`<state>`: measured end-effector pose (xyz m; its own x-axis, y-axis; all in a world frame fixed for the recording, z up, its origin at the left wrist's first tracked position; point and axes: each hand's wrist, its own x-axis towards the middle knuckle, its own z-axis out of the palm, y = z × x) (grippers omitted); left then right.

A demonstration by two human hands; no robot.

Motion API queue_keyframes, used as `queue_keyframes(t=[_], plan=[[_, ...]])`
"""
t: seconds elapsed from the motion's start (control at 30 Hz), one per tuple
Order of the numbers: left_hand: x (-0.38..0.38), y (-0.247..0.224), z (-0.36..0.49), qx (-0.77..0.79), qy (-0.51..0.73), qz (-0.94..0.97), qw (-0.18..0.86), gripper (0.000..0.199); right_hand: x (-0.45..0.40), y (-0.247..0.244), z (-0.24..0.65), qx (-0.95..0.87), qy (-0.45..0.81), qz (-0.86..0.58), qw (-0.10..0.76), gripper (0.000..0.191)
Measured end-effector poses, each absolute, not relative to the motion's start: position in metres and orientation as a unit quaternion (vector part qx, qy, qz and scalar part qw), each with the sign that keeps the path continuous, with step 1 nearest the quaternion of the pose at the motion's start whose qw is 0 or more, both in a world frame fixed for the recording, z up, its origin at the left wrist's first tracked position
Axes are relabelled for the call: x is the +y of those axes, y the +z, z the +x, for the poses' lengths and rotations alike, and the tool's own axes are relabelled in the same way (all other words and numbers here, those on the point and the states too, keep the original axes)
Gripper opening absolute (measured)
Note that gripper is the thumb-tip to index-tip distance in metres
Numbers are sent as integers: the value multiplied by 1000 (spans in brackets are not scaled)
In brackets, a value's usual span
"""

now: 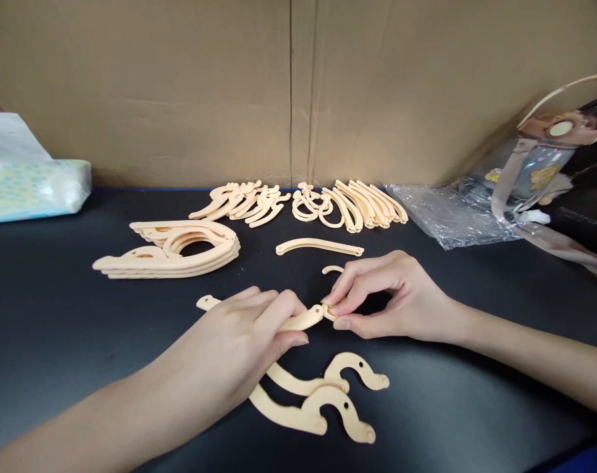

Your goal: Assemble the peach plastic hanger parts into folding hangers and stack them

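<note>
My left hand [259, 322] is closed around a slim beige plastic hanger arm [304, 319], whose holed end points right. With thumb and fingertips, my right hand [391, 295] pinches a beige plastic hook [333, 269]; its curved tip shows above the fingers. The hook's lower end meets the arm's holed end; whether they are joined I cannot tell. Below my hands lie beige curved pieces [298, 415] with hooked ends, partly covered by my left wrist. A single curved bar [320, 246] rests just beyond my hands.
Stacked folded hangers [165, 264] lie at the left. Along the back are piles of arms [249, 203], hooks [305, 205] and bars [372, 205]. A tissue pack [37, 187] stands far left; a clear plastic bag [446, 213] and a strapped bottle [534, 164] are right. Cardboard [180, 85] walls the back.
</note>
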<state>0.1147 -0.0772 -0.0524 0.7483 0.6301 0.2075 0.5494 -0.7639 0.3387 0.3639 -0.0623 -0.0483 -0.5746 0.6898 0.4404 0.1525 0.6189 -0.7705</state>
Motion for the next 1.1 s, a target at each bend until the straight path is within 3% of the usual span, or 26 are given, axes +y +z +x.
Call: queue_keyframes(t=[1.1], plan=[[-76,-53,114,265,173,942,111,25,-66,-48,362,-831,346,-231,370,3]])
